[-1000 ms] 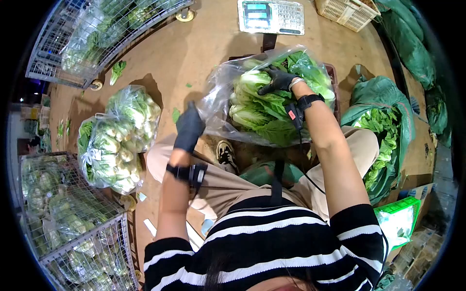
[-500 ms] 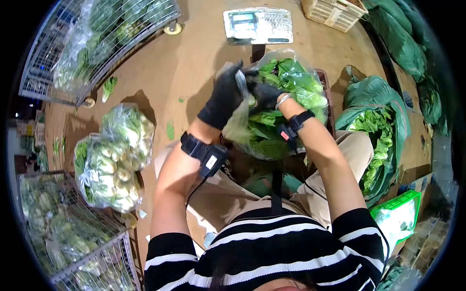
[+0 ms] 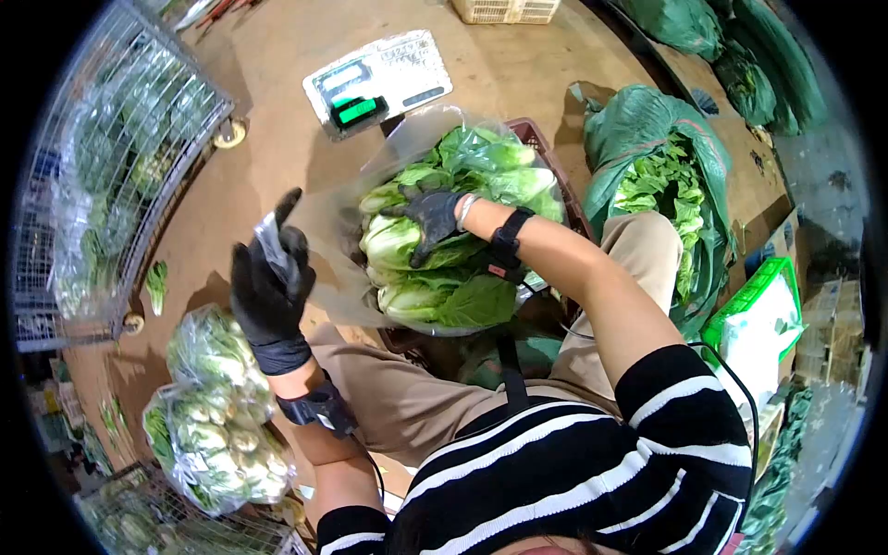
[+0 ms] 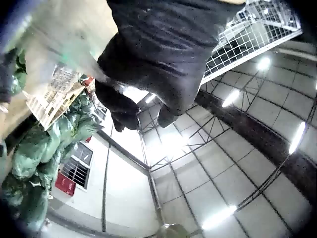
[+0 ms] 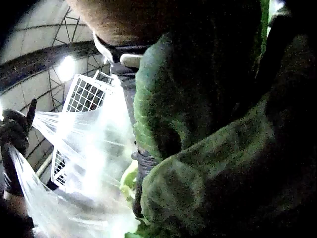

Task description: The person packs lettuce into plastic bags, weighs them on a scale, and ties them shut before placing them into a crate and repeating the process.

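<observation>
In the head view, a clear plastic bag full of pale-stemmed leafy green heads lies over a maroon crate. My black-gloved left hand is out to the left, pinching the bag's edge between thumb and fingers. From that hand the plastic film stretches taut in the right wrist view. My gloved right hand rests on the greens with its fingers spread. Large leaves hide most of its fingers in the right wrist view.
Beyond the crate stands a digital scale. Bagged greens sit on the floor at left, near a wire cage cart. A green sack of leafy vegetables stands right of the crate, with a green basket nearer me.
My left hand came in over the bag by the right hand, then moved out left, drawing the bag's edge with it. My right hand stays on the greens; the head view has turned.
</observation>
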Action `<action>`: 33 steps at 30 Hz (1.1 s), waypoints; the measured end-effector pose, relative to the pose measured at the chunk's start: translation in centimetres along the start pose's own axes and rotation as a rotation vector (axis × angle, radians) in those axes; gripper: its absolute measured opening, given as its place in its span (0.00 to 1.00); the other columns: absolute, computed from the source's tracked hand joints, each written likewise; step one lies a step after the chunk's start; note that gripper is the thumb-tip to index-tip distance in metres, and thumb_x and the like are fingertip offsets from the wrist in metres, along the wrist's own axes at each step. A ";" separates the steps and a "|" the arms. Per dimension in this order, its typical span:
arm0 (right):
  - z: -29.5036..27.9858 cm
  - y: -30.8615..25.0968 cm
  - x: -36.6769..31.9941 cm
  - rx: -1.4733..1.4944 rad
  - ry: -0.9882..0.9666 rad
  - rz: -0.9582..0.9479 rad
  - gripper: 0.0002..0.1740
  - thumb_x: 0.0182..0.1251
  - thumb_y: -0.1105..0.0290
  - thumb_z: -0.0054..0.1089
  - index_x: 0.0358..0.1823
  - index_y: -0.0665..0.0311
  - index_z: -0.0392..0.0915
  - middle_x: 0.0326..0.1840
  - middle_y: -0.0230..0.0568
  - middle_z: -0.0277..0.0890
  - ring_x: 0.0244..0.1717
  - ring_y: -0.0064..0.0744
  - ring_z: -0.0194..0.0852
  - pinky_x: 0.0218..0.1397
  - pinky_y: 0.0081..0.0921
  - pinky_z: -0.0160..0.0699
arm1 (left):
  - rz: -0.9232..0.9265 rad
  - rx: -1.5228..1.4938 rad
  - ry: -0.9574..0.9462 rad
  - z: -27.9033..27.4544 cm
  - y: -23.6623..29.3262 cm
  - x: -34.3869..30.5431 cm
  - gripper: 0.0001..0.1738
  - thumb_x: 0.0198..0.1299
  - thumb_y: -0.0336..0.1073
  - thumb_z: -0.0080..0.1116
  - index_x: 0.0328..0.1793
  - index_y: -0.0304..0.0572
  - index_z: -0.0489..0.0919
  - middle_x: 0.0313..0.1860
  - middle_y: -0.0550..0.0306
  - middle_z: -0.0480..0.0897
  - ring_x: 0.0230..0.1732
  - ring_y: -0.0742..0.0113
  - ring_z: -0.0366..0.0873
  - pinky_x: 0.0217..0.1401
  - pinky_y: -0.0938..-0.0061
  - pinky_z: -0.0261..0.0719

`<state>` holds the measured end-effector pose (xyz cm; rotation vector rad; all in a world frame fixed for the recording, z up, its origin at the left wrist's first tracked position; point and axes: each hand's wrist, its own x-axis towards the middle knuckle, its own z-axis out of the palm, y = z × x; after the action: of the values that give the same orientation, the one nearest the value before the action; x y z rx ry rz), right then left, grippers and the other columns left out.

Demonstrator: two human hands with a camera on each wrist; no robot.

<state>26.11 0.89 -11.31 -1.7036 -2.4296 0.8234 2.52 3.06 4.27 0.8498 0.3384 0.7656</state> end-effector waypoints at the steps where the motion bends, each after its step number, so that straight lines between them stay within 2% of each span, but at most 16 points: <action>1: 0.1 0.2 0.5 -0.018 -0.034 -0.001 0.61 0.21 0.32 0.61 0.64 0.47 0.49 0.65 0.62 0.37 0.65 0.57 0.38 0.65 0.43 0.38 | -0.010 0.046 -0.040 -0.1 -0.6 -0.1 0.47 0.53 0.58 0.45 0.63 0.22 0.45 0.27 0.56 0.71 0.13 0.79 0.57 0.11 0.90 0.55; 2: 0.0 0.2 0.5 -0.026 -0.040 0.014 0.63 0.19 0.31 0.61 0.64 0.47 0.49 0.65 0.64 0.36 0.65 0.57 0.39 0.65 0.43 0.39 | -0.029 -0.170 -0.276 -0.7 -0.7 0.0 0.45 0.55 0.52 0.46 0.64 0.25 0.40 0.35 0.52 0.74 0.27 0.71 0.71 0.24 0.84 0.70; 5: 0.2 0.3 -0.2 0.005 -0.037 0.035 0.63 0.19 0.31 0.61 0.64 0.47 0.48 0.65 0.64 0.36 0.65 0.56 0.38 0.65 0.42 0.39 | -0.061 -0.211 -0.224 -1.0 0.0 -0.6 0.45 0.54 0.52 0.48 0.65 0.27 0.41 0.40 0.50 0.74 0.29 0.70 0.72 0.24 0.84 0.70; 6: 0.4 0.3 -0.4 0.034 0.004 0.039 0.64 0.19 0.31 0.62 0.64 0.48 0.49 0.65 0.60 0.39 0.65 0.56 0.39 0.66 0.41 0.39 | -0.062 0.016 -0.251 -2.5 0.1 -0.3 0.40 0.55 0.51 0.48 0.64 0.30 0.48 0.45 0.45 0.74 0.33 0.66 0.75 0.29 0.80 0.72; 7: 0.3 0.2 -0.6 0.037 0.012 0.036 0.64 0.19 0.31 0.62 0.64 0.48 0.49 0.65 0.60 0.39 0.65 0.56 0.39 0.66 0.41 0.39 | 0.019 0.668 0.079 -1.0 0.3 -0.9 0.31 0.56 0.43 0.49 0.60 0.31 0.58 0.46 0.43 0.74 0.38 0.62 0.76 0.38 0.74 0.73; 9: -0.4 -0.1 -0.7 0.039 -0.006 -0.002 0.62 0.21 0.34 0.64 0.64 0.48 0.49 0.65 0.63 0.37 0.65 0.57 0.38 0.65 0.42 0.39 | 0.816 1.777 0.527 2.9 -2.7 -1.0 0.22 0.55 0.34 0.51 0.55 0.32 0.66 0.46 0.43 0.74 0.43 0.58 0.75 0.47 0.69 0.70; 10: -1.1 -0.8 -1.5 -0.026 0.036 -0.004 0.55 0.29 0.37 0.63 0.62 0.53 0.54 0.64 0.46 0.51 0.62 0.50 0.49 0.65 0.37 0.43 | 0.753 1.642 0.396 4.6 -5.3 -1.5 0.19 0.54 0.30 0.50 0.53 0.32 0.67 0.47 0.44 0.74 0.47 0.58 0.72 0.50 0.70 0.67; 12: -1.1 -0.2 -1.4 -0.044 0.029 -0.008 0.49 0.33 0.42 0.61 0.59 0.54 0.56 0.60 0.45 0.54 0.59 0.47 0.51 0.62 0.36 0.46 | 0.640 1.412 -0.136 9.6 -8.9 -0.8 0.17 0.53 0.25 0.49 0.51 0.33 0.69 0.48 0.45 0.73 0.53 0.58 0.69 0.55 0.70 0.63; 13: -0.7 0.3 -1.3 -0.036 0.040 -0.023 0.43 0.36 0.46 0.59 0.56 0.56 0.58 0.57 0.45 0.57 0.56 0.45 0.54 0.59 0.34 0.50 | 0.612 1.288 -0.262 9.0 -11.5 1.5 0.22 0.45 0.23 0.49 0.50 0.30 0.67 0.48 0.41 0.72 0.53 0.48 0.66 0.58 0.65 0.59; 14: -0.4 1.2 -1.0 -0.013 0.057 -0.045 0.36 0.39 0.51 0.57 0.52 0.58 0.61 0.54 0.45 0.60 0.53 0.42 0.57 0.56 0.33 0.53 | 0.340 1.215 -0.165 5.8 -13.9 3.5 0.23 0.47 0.27 0.51 0.53 0.30 0.65 0.50 0.39 0.69 0.55 0.46 0.63 0.60 0.65 0.56; 17: 0.6 5.3 -0.1 0.351 0.212 -0.322 0.19 0.49 0.65 0.52 0.43 0.64 0.68 0.44 0.44 0.69 0.44 0.34 0.65 0.48 0.29 0.63 | 0.560 1.491 -0.037 -1.9 -17.5 7.5 0.24 0.51 0.31 0.49 0.55 0.32 0.64 0.53 0.37 0.67 0.55 0.44 0.62 0.60 0.65 0.57; 19: -0.1 6.9 -1.0 0.956 0.169 -0.415 0.14 0.51 0.69 0.51 0.41 0.66 0.70 0.43 0.47 0.71 0.41 0.34 0.69 0.44 0.27 0.67 | 0.324 1.572 -0.090 -3.0 -18.1 6.8 0.25 0.54 0.40 0.48 0.58 0.37 0.63 0.56 0.40 0.65 0.57 0.48 0.62 0.58 0.65 0.60; 21: -1.1 9.3 -0.6 0.794 0.563 -0.172 0.14 0.48 0.71 0.54 0.38 0.70 0.73 0.41 0.46 0.74 0.42 0.33 0.71 0.46 0.27 0.68 | 0.194 1.500 -0.078 -3.7 -18.5 5.6 0.28 0.53 0.43 0.48 0.59 0.40 0.62 0.56 0.42 0.66 0.57 0.45 0.61 0.59 0.64 0.59; 23: -2.8 8.4 -1.0 0.092 0.558 0.336 0.11 0.50 0.69 0.51 0.34 0.66 0.76 0.33 0.45 0.76 0.35 0.39 0.75 0.39 0.30 0.72 | -0.021 1.963 -0.068 -3.1 -18.2 5.8 0.29 0.53 0.44 0.48 0.60 0.40 0.61 0.56 0.42 0.66 0.57 0.45 0.61 0.59 0.62 0.58; 28: -2.4 7.6 -1.7 -0.320 0.418 0.485 0.10 0.53 0.67 0.46 0.30 0.58 0.78 0.31 0.41 0.77 0.33 0.39 0.76 0.34 0.32 0.73 | 0.168 1.741 0.003 -7.4 -20.5 6.9 0.29 0.53 0.45 0.51 0.57 0.34 0.64 0.54 0.38 0.66 0.56 0.47 0.63 0.60 0.64 0.57; 33: -4.5 5.7 -5.6 -0.512 0.318 0.407 0.09 0.50 0.67 0.47 0.29 0.54 0.78 0.28 0.38 0.77 0.28 0.35 0.76 0.27 0.33 0.72 | 0.039 1.636 -0.008 -8.9 -19.5 7.9 0.29 0.52 0.49 0.50 0.56 0.38 0.66 0.54 0.37 0.66 0.58 0.46 0.60 0.61 0.63 0.55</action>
<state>34.66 -0.98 -8.69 -2.3311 -2.2218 -0.0884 12.15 5.45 -16.30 2.3781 0.9762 0.3862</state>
